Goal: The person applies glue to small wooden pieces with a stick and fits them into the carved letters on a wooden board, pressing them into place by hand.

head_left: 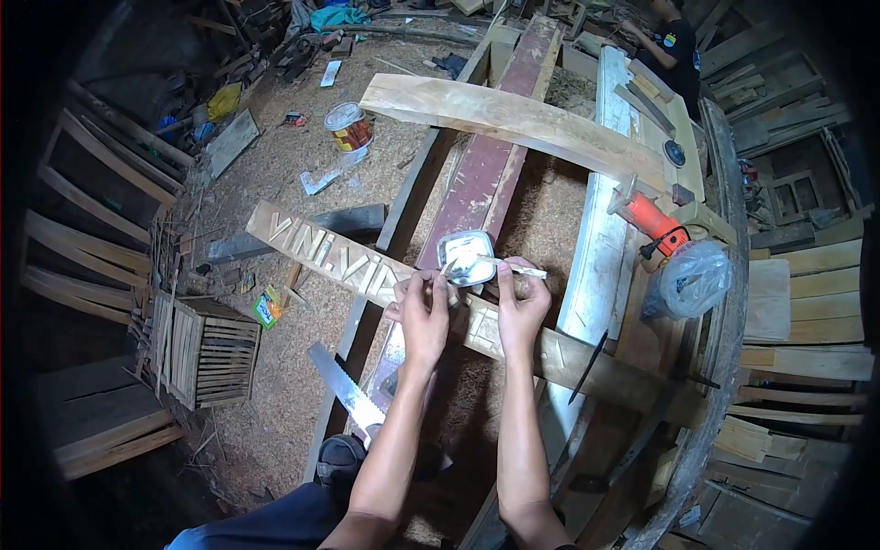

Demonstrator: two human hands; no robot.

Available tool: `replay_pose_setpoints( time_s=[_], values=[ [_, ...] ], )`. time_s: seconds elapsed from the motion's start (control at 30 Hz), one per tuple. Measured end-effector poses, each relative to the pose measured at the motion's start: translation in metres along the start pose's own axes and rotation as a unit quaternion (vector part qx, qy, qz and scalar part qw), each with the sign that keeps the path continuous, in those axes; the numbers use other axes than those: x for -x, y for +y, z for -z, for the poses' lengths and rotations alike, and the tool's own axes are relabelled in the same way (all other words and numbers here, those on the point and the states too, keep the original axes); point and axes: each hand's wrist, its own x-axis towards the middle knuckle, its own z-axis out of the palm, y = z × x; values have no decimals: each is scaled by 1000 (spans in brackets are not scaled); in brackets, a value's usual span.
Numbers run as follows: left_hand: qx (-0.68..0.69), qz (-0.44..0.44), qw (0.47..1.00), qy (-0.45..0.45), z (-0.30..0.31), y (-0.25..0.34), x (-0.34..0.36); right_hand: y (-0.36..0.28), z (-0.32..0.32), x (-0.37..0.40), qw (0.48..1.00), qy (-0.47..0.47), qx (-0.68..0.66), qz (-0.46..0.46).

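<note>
One small piece (448, 267): pinched in the left hand (423, 321), fingertips nearly closed
Pale stick (529, 269): pinched in the right hand (525, 309), one end over the tray
Tray (467, 249): just beyond both hands
Lettered board (353, 272): crosswise beneath the hands
Handsaw (344, 383): near the left forearm

Hand access: passage over the maroon beam (472, 188), between upper plank (522, 122) and metal dish (466, 258).
The upper plank bars the far side, crossing both the maroon beam and the white beam (587, 266). The dish stands in the way directly ahead of the left hand (423, 316) and right hand (522, 307). Obstacles at right: orange power tool (653, 223) and plastic bag (694, 280). A narrow gap separates the forearms; the handsaw (344, 383) lies left of the left forearm.
</note>
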Motion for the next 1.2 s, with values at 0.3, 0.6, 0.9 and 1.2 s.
replay_pose_setpoints(
  time_s=[0.3,0.6,0.9,1.2],
  values=[
    [317,38,946,-59,3,48,29,-57,53,19,999,31,-38,-4],
    [387,1,900,-200,38,126,81,-160,124,44,987,99,-103,71],
    [352,-112,889,-271,72,248,163,-261,165,49,936,124,-241,223],
    [211,-133,903,-350,112,285,214,-280,201,86,905,196,-264,270]
  ],
)
